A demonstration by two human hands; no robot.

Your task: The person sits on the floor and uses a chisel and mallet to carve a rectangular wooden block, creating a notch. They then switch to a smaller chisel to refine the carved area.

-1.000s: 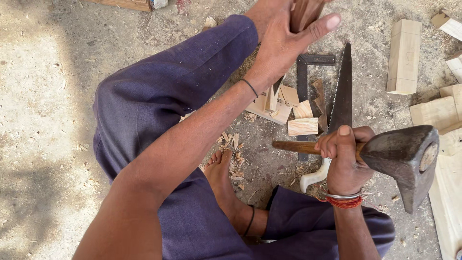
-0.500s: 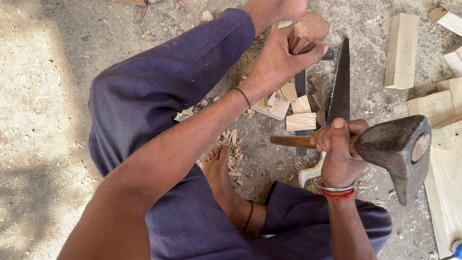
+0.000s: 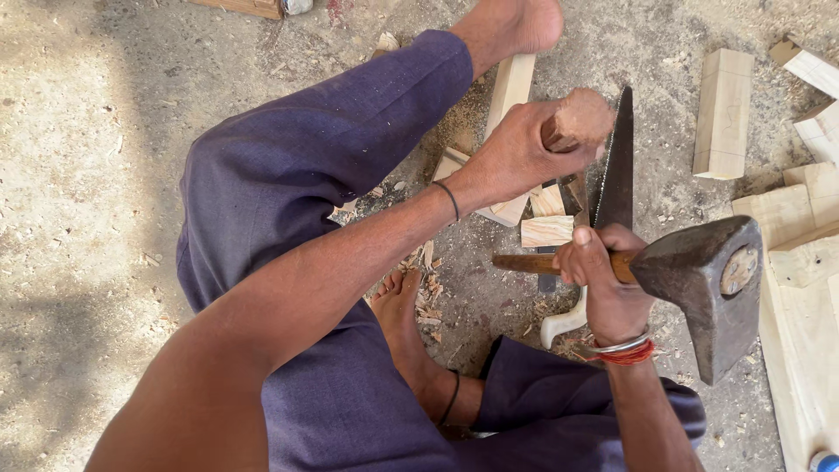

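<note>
on dusty ground, left hand (image 3: 516, 157) half hides a wood piece (image 3: 578, 120).

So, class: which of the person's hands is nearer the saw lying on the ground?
Right. The right hand grips the axe directly over the saw; the left hand holds a wooden piece beside the blade.

Brown wood block (image 3: 578, 118) held upright; axe (image 3: 699, 280) raised beside it.
</note>
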